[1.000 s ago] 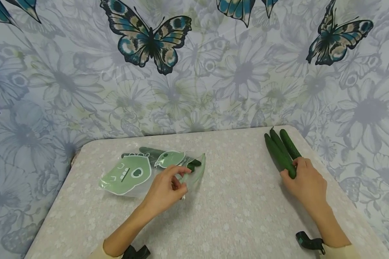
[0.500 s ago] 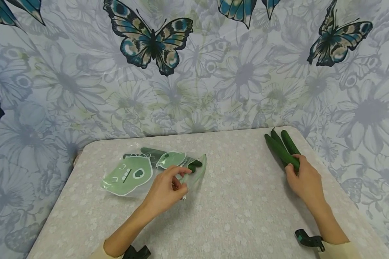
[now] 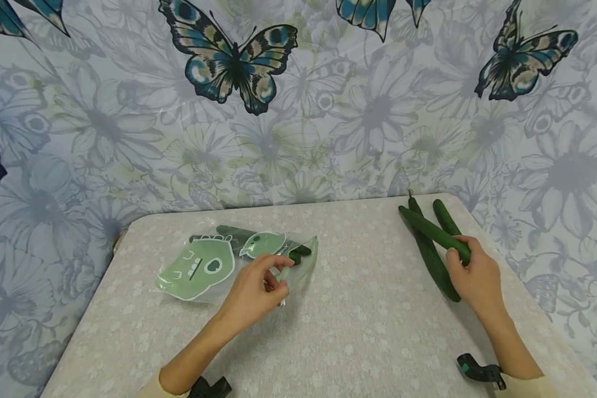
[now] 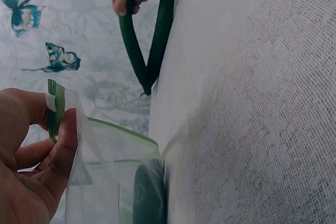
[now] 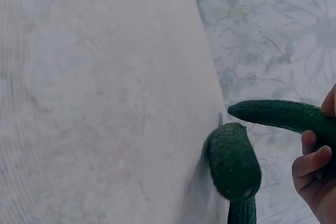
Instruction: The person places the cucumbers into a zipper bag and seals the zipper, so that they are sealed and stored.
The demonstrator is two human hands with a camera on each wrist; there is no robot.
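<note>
My right hand (image 3: pixel 477 273) grips the near end of a cucumber (image 3: pixel 430 228), lifted and slanting over a second cucumber (image 3: pixel 431 265) that lies on the table. A third cucumber (image 3: pixel 445 215) lies just beyond, partly covered by the hand. In the right wrist view the held cucumber (image 5: pixel 278 114) stands clear of the table at its near part. At the left, my left hand (image 3: pixel 254 290) pinches the green-edged mouth of a clear zip bag (image 3: pixel 199 271) with a cartoon print; the left wrist view shows the bag's zip edge (image 4: pixel 58 103) between thumb and fingers. Cucumbers (image 3: pixel 234 233) lie inside the bag.
A pale floral cloth covers the table (image 3: pixel 348 309). Its far edge meets a wall (image 3: pixel 328 138) with a butterfly and flower pattern. Black wrist mounts (image 3: pixel 479 369) sit at both sleeves.
My right hand has raised one cucumber from the group and turned it across its neighbour, whose near end now shows. The left hand and bag have stayed in place.
</note>
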